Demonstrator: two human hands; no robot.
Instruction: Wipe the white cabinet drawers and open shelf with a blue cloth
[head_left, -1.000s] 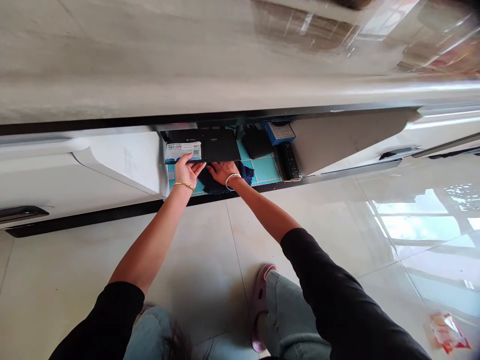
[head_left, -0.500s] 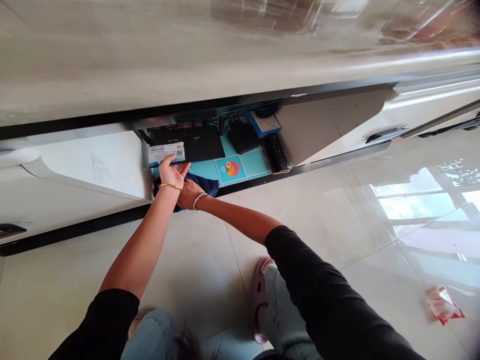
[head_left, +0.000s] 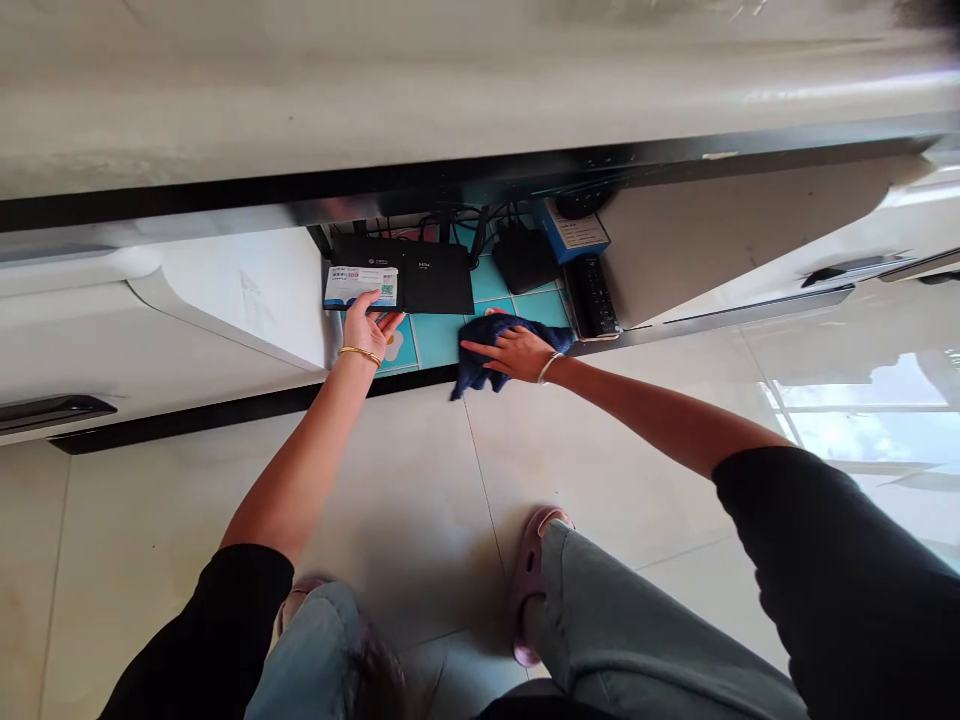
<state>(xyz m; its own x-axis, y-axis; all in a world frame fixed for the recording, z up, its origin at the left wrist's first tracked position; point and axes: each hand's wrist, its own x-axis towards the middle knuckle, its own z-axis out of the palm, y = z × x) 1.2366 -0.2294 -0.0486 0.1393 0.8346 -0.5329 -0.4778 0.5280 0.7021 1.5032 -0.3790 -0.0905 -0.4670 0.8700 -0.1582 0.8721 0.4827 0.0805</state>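
My left hand [head_left: 369, 328] grips the front edge of a black router [head_left: 439, 280], thumb on top and fingers beneath, tilting it up from the shelf. A printed white and blue card [head_left: 352, 284] with a QR code lies on the router's left part, under my thumb. To the right, my right hand [head_left: 517, 352] presses a dark blue cloth [head_left: 480, 375] onto the shelf's front, fingers somewhat spread over it. Part of the cloth hangs past the black front edge. Turquoise tile-patterned lining [head_left: 435, 343] covers the shelf.
Behind the cloth stand a small black box [head_left: 525, 262], a blue and white carton [head_left: 576, 232] and a black remote control [head_left: 591, 295]. Cables [head_left: 469, 215] run along the back. White cabinet panels [head_left: 247, 310] flank the shelf; tiled floor [head_left: 420, 470] lies in front.
My right hand has slid the blue cloth rightward along the shelf front, away from my left hand. My left hand keeps hold of the router. The view has shifted slightly.
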